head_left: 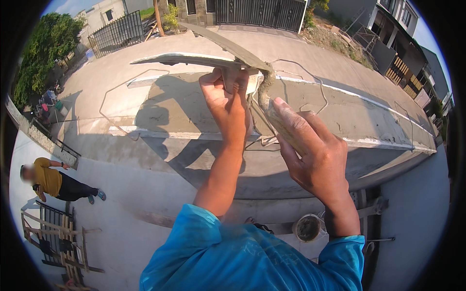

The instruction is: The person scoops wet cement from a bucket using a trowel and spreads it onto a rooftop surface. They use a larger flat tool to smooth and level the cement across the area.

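My right hand (315, 145) is closed around the handle of a trowel (228, 44), whose bent neck and long blade are coated in grey mortar. In my left hand (228, 99) is the pale handle of a flat plastering float (189, 59), seen nearly edge-on. The trowel blade slants up over the float, and the two meet or overlap close to my left fingers; whether they touch is hard to tell. Both tools are held above a long grey mortar surface (189, 104) that has white strips (383, 110) along its edges.
Bent wire clamps (323, 92) straddle the mortar surface. Below, near my right forearm, stands a bucket (308, 228). A person in a yellow top (48, 179) is on the pavement at left, near a wooden rack (63, 237). A dark gate (259, 14) lies across the road.
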{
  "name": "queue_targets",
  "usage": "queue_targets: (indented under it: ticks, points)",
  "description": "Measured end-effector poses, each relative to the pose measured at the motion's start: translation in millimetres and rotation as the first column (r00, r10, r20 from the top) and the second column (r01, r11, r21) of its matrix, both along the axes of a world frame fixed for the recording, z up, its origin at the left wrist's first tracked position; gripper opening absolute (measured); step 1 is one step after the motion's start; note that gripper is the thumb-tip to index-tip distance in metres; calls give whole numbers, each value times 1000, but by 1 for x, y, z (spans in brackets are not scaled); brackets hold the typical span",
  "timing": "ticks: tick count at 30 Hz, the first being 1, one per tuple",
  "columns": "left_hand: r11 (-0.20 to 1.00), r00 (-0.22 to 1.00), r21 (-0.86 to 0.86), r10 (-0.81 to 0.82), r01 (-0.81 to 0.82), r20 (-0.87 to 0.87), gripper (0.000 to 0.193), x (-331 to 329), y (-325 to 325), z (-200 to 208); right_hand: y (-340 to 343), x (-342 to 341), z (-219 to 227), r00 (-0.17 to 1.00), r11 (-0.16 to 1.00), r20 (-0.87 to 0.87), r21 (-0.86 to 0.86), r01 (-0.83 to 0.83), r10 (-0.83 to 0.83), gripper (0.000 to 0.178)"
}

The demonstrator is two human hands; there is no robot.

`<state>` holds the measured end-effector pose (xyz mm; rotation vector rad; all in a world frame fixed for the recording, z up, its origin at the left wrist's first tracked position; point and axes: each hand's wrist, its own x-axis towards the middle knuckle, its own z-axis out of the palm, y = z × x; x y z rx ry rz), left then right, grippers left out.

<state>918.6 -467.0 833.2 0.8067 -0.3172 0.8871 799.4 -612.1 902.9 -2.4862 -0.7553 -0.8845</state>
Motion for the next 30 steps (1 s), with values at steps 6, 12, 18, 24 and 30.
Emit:
queue_targets:
  ticks: [6, 12, 18, 24, 30]
  points:
    - [981, 995, -175, -71, 81, 65, 42, 8, 33, 11, -17, -7, -8, 998, 998, -60, -56, -22, 18, 65]
    - [986, 993, -121, -110, 115, 51, 35, 15, 82, 11, -48, -18, -14, 996, 998, -74, 59, -38, 42, 66]
    - [918, 917, -11, -395, 396, 48, 26, 10, 132, 32, -79, 0, -24, 993, 1000, 118, 10, -20, 19, 66]
    - [774, 764, 34, -630, 632, 138, 40, 30, 167, 34, -82, 3, -32, 994, 998, 91, -14, -63, 64, 67]
    - [687, 675, 133, -727, 714, 128, 47, 34, 172, 41, -70, 15, -39, 979, 985, 120, 39, -168, 162, 68]
